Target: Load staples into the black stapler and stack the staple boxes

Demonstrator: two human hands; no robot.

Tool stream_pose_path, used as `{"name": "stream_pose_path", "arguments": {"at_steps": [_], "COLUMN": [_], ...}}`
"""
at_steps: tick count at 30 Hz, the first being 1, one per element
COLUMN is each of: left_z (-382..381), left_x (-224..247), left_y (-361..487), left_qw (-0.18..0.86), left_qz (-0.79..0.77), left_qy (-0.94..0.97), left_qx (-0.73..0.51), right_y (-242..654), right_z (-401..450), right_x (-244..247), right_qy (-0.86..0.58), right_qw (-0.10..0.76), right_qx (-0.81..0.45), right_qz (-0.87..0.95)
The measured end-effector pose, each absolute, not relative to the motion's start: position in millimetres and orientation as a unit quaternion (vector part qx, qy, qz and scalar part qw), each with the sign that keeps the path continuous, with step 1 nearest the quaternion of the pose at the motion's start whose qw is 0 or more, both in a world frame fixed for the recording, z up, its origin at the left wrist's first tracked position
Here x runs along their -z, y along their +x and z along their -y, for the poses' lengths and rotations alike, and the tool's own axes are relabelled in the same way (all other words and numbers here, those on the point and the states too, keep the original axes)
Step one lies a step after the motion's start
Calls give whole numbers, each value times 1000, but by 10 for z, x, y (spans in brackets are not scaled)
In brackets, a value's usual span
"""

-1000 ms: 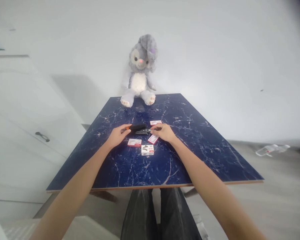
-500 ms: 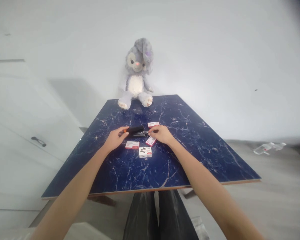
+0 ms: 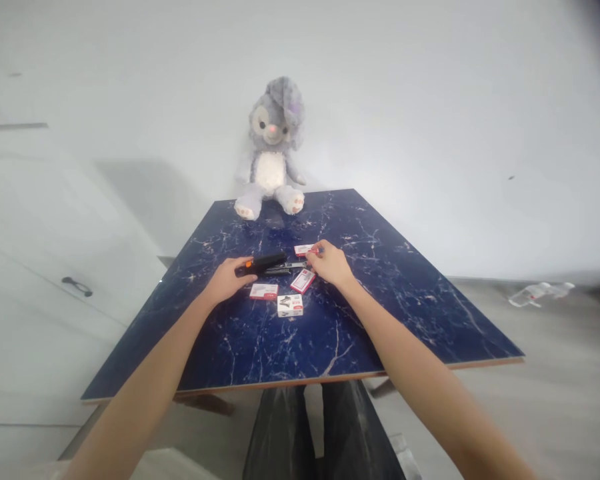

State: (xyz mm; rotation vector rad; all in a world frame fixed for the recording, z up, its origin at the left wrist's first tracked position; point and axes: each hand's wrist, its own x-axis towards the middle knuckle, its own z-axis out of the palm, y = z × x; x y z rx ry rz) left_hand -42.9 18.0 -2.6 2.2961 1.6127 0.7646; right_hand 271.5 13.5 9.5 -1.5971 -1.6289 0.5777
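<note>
My left hand (image 3: pixel 226 280) is closed around the rear end of a black stapler (image 3: pixel 264 263) with an orange patch. The stapler lies opened on the blue table, its silver staple channel (image 3: pixel 294 265) reaching toward my right hand (image 3: pixel 331 262). With fingers pinched, my right hand is just beyond the channel's tip, beside a red-and-white box (image 3: pixel 304 249); what is between the fingertips, if anything, is hidden. A second red-and-white box (image 3: pixel 303 281) lies angled below the channel. Nearer to me are another flat red-and-white box (image 3: pixel 264 291) and a white box with a dark printed picture (image 3: pixel 290 305).
A grey plush toy (image 3: pixel 271 153) sits at the far edge of the marbled blue table (image 3: pixel 330 333), against the white wall. A cabinet door with a dark handle (image 3: pixel 77 287) is on the left. A clear plastic item (image 3: pixel 540 293) lies on the floor at right.
My right hand has moved slightly away from me and to the right, off the stapler's channel toward the far box. More of the channel and the angled box shows. My left hand stays on the stapler.
</note>
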Motion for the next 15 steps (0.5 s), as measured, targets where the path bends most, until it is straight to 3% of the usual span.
{"name": "stream_pose_path", "arguments": {"at_steps": [7, 15], "left_z": [-174, -153], "left_x": [4, 20], "left_y": [-441, -402], "left_qw": [128, 121], "left_qz": [-540, -531], "left_qy": [791, 796], "left_qx": [-258, -264], "right_y": [2712, 2642], "right_z": [-231, -215], "right_x": [24, 44], "right_qy": [-555, -510], "right_qw": [440, 467], "right_qx": [-453, -551], "right_qz": [542, 468]}}
